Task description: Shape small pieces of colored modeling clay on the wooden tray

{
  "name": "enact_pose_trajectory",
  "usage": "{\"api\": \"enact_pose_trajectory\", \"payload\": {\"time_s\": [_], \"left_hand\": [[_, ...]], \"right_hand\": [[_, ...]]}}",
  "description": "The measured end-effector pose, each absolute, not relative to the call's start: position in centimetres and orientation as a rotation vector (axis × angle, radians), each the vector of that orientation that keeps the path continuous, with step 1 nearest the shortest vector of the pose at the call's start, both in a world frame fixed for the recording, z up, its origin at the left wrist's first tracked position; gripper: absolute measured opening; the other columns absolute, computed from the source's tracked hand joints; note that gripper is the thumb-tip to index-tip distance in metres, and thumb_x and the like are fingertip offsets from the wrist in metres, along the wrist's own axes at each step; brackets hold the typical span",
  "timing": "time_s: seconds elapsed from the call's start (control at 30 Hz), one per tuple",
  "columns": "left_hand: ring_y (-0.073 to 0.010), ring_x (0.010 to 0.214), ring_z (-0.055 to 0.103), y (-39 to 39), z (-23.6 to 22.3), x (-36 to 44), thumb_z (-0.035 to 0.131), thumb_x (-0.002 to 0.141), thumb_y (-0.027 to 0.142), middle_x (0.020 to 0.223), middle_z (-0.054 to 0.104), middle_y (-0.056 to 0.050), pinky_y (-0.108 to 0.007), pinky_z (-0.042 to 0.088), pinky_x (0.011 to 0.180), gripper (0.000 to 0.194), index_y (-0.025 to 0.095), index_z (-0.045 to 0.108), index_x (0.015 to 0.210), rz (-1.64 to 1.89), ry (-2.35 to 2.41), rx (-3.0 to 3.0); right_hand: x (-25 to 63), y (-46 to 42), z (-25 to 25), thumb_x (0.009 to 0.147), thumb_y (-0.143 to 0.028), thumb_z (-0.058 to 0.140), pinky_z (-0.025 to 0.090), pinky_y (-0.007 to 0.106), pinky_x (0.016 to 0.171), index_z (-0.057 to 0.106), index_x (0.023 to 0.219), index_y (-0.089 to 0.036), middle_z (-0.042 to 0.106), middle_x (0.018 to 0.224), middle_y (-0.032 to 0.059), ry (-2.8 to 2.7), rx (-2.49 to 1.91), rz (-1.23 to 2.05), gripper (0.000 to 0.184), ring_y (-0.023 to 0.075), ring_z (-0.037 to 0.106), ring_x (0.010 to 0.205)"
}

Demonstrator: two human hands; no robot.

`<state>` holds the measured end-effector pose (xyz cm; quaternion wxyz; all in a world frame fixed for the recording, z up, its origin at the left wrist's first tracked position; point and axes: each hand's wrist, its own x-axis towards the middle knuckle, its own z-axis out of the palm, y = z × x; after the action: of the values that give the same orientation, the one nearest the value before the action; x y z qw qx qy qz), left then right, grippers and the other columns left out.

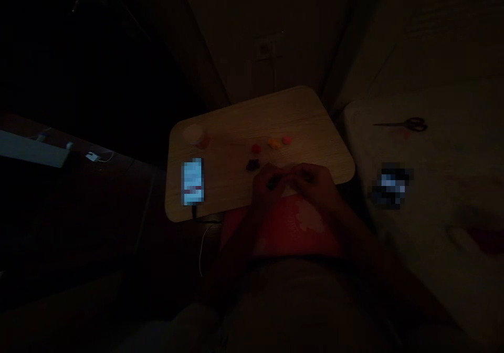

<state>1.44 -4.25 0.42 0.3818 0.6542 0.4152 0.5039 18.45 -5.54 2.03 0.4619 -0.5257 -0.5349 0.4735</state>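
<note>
My left hand and my right hand meet at the near edge of a small wooden table. The fingers of both are curled in toward each other and closed. Whatever they hold, if anything, is hidden in the dim light. Just beyond my left hand lies a dark lump. Farther back are a small red lump, an orange-yellow lump and a pink lump; I cannot make out what they are made of.
A lit phone with a cable lies at the table's left, below a pale round-topped container. Scissors and a blurred dark device rest on the pale surface at right. A red patterned thing is under my forearms.
</note>
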Motion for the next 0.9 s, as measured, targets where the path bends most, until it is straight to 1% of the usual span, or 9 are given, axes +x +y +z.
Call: {"api": "enact_pose_trajectory", "payload": {"time_s": [0.1,0.2,0.3,0.43,0.5,0.6,0.67,0.77,0.9], "left_hand": [[-0.0153,0.074,0.056,-4.3,0.6,1.4,0.075,0.088,0.032,0.083,0.062,-0.002,-0.028,0.045,0.07,0.013,0.021,0.076,0.095,1.244,1.065,1.647],[-0.0148,0.074,0.055,-4.3,0.7,1.5,0.076,0.087,0.035,0.083,0.062,-0.001,-0.027,0.045,0.07,0.019,0.02,0.074,0.099,1.21,1.071,1.602],[-0.0149,0.076,0.057,-4.3,0.6,1.6,0.076,0.086,0.037,0.086,0.064,-0.002,-0.027,0.046,0.071,0.021,0.02,0.072,0.097,1.18,1.066,1.576],[-0.0151,0.077,0.061,-4.1,0.6,1.7,0.079,0.084,0.045,0.085,0.068,-0.002,-0.026,0.049,0.071,0.028,0.02,0.069,0.091,1.157,1.085,1.432],[-0.0148,0.075,0.061,-4.0,0.6,1.6,0.082,0.081,0.046,0.082,0.068,-0.001,-0.026,0.049,0.07,0.03,0.02,0.067,0.086,1.177,1.097,1.363],[-0.0145,0.075,0.062,-3.9,0.7,1.5,0.082,0.079,0.044,0.081,0.067,0.0,-0.026,0.05,0.071,0.029,0.021,0.065,0.083,1.223,1.114,1.309],[-0.0138,0.073,0.061,-3.8,0.9,1.3,0.081,0.079,0.041,0.08,0.067,0.0,-0.026,0.05,0.07,0.027,0.021,0.065,0.083,1.222,1.126,1.308],[-0.013,0.072,0.061,-3.9,1.0,1.3,0.081,0.078,0.037,0.081,0.066,0.0,-0.025,0.049,0.068,0.024,0.02,0.066,0.085,1.207,1.118,1.325],[-0.0137,0.076,0.063,-3.9,0.8,1.4,0.083,0.075,0.035,0.085,0.069,0.0,-0.025,0.049,0.07,0.026,0.021,0.065,0.088,1.171,1.109,1.319]], "right_hand": [[18.6,-5.5,1.5,0.083,-0.043,0.078,0.05,0.027,0.056,0.077,0.084,-0.018,0.074,0.073,0.0046,-1.283,-1.277,1.196,0.025,0.0165,0.064,0.062],[18.6,-5.5,1.0,0.083,-0.044,0.078,0.05,0.027,0.056,0.078,0.083,-0.018,0.075,0.075,0.0055,-1.258,-1.266,1.158,0.026,0.0169,0.065,0.064],[18.4,-5.5,1.1,0.082,-0.044,0.079,0.05,0.026,0.056,0.078,0.081,-0.017,0.076,0.076,0.0065,-1.232,-1.267,1.139,0.026,0.0172,0.066,0.064],[18.4,-5.3,1.8,0.081,-0.043,0.08,0.047,0.025,0.051,0.077,0.08,-0.017,0.072,0.066,0.0042,-1.222,-1.267,1.242,0.026,0.0149,0.062,0.056],[18.6,-5.3,2.0,0.078,-0.043,0.082,0.046,0.025,0.05,0.077,0.085,-0.017,0.071,0.065,0.0028,-1.202,-1.24,1.291,0.027,0.0142,0.061,0.055],[18.7,-5.3,2.0,0.073,-0.043,0.087,0.049,0.025,0.052,0.076,0.096,-0.018,0.074,0.073,0.0033,-1.172,-1.198,1.331,0.035,0.0153,0.065,0.059],[18.7,-5.5,1.8,0.074,-0.045,0.086,0.05,0.026,0.052,0.076,0.092,-0.019,0.075,0.074,0.004,-1.164,-1.2,1.338,0.034,0.0156,0.066,0.06],[18.4,-5.6,1.5,0.076,-0.045,0.084,0.049,0.025,0.052,0.074,0.08,-0.018,0.072,0.068,0.0033,-1.168,-1.214,1.312,0.029,0.0145,0.063,0.057],[18.2,-5.6,1.4,0.078,-0.042,0.081,0.049,0.026,0.053,0.073,0.079,-0.018,0.071,0.067,0.003,-1.217,-1.225,1.253,0.025,0.0149,0.062,0.057]]}}
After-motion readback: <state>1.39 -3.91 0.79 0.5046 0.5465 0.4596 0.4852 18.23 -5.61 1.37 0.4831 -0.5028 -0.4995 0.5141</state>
